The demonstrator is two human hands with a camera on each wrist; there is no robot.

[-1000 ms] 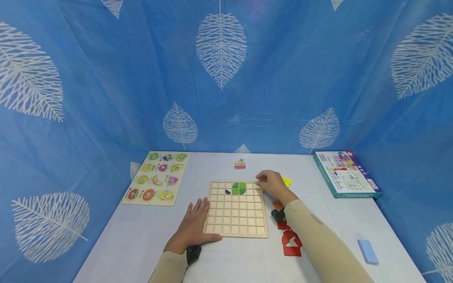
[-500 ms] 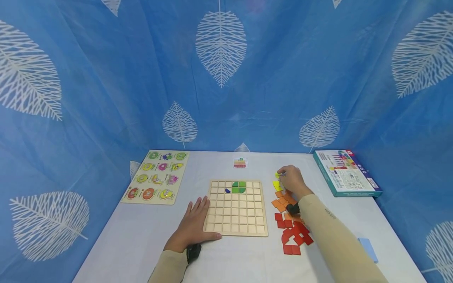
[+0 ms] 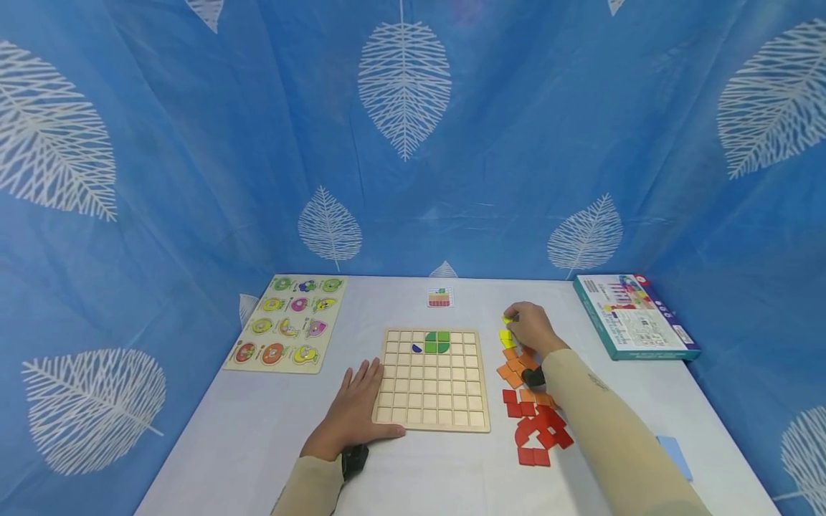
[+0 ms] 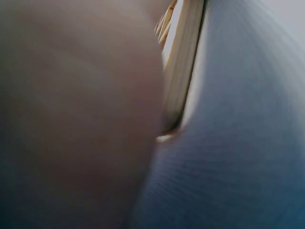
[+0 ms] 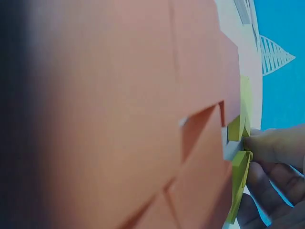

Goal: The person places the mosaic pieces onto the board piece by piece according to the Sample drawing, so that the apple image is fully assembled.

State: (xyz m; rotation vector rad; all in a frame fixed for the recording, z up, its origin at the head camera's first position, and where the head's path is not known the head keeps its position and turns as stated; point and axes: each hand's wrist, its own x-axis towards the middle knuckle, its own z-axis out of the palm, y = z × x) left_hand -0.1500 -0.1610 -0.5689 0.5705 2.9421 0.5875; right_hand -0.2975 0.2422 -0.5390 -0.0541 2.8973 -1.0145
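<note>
A square wooden grid board (image 3: pixel 431 390) lies on the white table, with several green tiles (image 3: pixel 437 342) and a dark blue rounded piece (image 3: pixel 416 348) near its far edge. My left hand (image 3: pixel 353 408) rests at the board's near left corner, fingers along the left side and thumb along the near side. To the right of the board, my right hand (image 3: pixel 534 328) has its thumb and fingertips at a yellow tile (image 3: pixel 506 319), seeming to pinch it. More yellow tiles (image 5: pixel 238 179) lie by these fingertips in the right wrist view. The palm hides part of the pile.
Orange tiles (image 3: pixel 514 369) and red tiles (image 3: pixel 542 428) spread along the board's right side. A small pattern card (image 3: pixel 440 297) lies beyond the board. A fruit puzzle board (image 3: pixel 284 326) is at left, a game box (image 3: pixel 635 319) at right, and a light blue block (image 3: pixel 675 457) nearer.
My right hand has left the board's far right corner and moved right to the yellow tiles, where it stays. The left hand has kept its place.
</note>
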